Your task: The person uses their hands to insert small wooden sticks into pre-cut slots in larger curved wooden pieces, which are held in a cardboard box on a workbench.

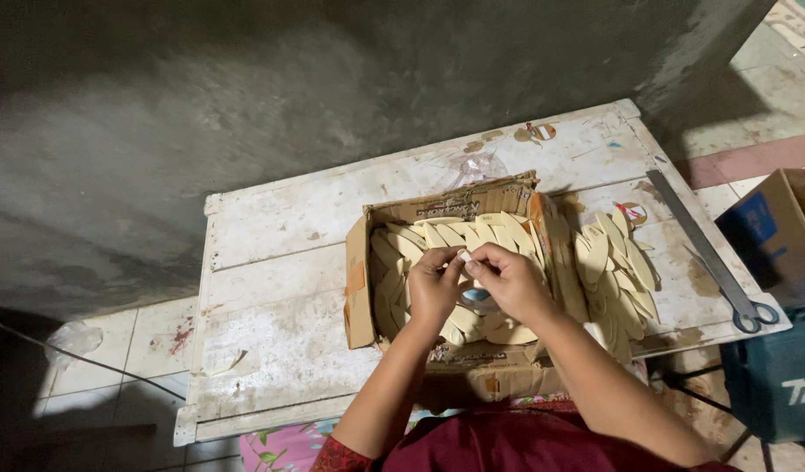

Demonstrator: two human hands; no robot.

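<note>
My left hand (433, 284) and my right hand (506, 278) meet over an open cardboard box (359, 288) filled with several pale, leaf-shaped flat pieces (437, 234). Both hands pinch the free end of a roll of clear tape (477, 297), which sits under my right palm. The fingertips touch at a small white strip (463, 257). A loose pile of the same pale pieces (612, 262) lies on the table to the right of the box.
The box rests on a worn white wooden table (280, 288) against a grey wall. A long pair of scissors (717, 262) lies along the right edge. A cardboard carton (783, 227) and a teal case (774, 385) stand at right.
</note>
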